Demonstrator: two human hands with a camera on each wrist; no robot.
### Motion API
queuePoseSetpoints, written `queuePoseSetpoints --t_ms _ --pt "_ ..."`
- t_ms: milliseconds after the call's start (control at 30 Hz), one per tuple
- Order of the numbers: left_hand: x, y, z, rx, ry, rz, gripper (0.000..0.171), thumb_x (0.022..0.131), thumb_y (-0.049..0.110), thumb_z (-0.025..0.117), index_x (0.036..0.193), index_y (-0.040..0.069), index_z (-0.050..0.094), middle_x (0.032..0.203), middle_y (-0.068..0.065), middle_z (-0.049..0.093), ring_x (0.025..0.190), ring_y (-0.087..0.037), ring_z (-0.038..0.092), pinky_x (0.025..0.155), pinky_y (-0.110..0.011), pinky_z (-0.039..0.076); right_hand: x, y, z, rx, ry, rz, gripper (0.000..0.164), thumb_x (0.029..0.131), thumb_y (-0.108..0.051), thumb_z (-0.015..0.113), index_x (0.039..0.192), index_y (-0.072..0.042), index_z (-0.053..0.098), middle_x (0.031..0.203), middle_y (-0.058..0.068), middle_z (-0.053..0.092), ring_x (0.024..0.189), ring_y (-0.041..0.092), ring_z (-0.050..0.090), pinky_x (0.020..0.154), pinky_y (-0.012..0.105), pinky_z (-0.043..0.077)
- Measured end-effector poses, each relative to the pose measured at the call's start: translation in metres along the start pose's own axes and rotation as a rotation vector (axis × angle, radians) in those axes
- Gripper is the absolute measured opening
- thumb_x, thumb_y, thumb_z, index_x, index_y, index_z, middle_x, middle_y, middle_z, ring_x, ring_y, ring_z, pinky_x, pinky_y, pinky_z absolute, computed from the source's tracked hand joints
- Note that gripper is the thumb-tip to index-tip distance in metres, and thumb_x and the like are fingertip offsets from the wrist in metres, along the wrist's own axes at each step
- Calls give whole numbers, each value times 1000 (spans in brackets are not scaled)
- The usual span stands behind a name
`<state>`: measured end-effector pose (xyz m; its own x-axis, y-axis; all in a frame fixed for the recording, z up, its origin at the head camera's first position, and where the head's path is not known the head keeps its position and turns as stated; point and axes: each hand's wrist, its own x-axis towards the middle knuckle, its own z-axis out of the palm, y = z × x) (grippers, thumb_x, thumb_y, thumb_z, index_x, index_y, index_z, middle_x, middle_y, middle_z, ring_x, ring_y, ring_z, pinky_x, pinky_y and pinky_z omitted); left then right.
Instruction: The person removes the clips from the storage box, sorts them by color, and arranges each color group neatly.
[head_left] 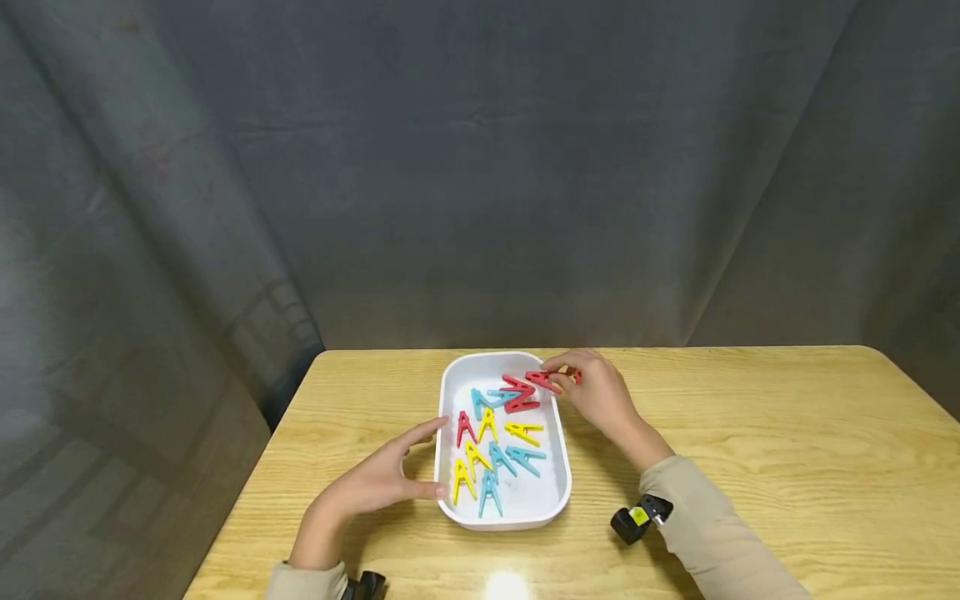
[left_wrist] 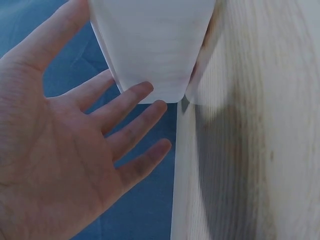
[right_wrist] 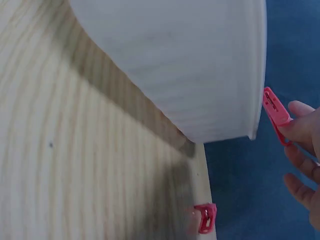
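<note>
A white tray (head_left: 552,492) holds several clothespins in red, yellow and blue. My right hand (head_left: 600,396) pinches a red clothespin (right_wrist: 276,111) between thumb and fingertips, at the tray's far right rim. Another red clothespin (right_wrist: 206,218) lies on the table near its far edge, partly hidden by that hand in the head view. My left hand (head_left: 378,477) is spread along the tray's left side, thumb and index fingertip at the rim; its other fingers (left_wrist: 137,125) extend along the outer wall. Inside the tray are a yellow clothespin (head_left: 523,433) and a blue clothespin (head_left: 490,494).
The tray stands on a light wooden table (head_left: 750,450). A dark grey curtain (head_left: 495,192) hangs behind the table and along its left side. Black wrist devices, one of them the right wrist device (head_left: 641,517), sit at the sleeves.
</note>
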<state>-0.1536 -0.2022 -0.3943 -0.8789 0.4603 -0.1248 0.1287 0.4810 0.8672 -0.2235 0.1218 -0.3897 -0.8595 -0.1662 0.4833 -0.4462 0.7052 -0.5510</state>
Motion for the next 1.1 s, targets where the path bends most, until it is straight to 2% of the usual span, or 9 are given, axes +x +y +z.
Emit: queuePoseSetpoints --t_ms 233,500,800,1100 --pt "0 0 5 -5 -9 -3 88 79 22 86 153 16 38 152 -16 39 139 -41 32 110 -64 25 -4 14 -19 -11 43 61 20 81 4 77 97 -8 78 89 6 72 79 25 58 63 34 44" --pt "3 -2 4 10 1 6 88 78 23 86 153 17 39 151 -16 40 139 -41 33 110 -64 25 -6 35 -32 -30 85 136 17 86 5 71 99 -4 77 92 12 72 78 27 59 61 34 42" --pt "2 -4 2 5 -5 -6 89 79 24 86 153 17 38 152 -15 39 140 -40 32 110 -64 26 -13 58 -28 -29 112 260 13 87 -1 72 98 -2 76 91 13 73 73 25 59 56 31 41" --pt "3 -5 1 6 -5 -3 88 79 22 86 153 17 38 152 -16 39 139 -40 33 110 -64 26 -19 73 -25 -47 50 448 18 88 -2 66 103 -2 75 97 17 72 69 23 59 52 31 38"
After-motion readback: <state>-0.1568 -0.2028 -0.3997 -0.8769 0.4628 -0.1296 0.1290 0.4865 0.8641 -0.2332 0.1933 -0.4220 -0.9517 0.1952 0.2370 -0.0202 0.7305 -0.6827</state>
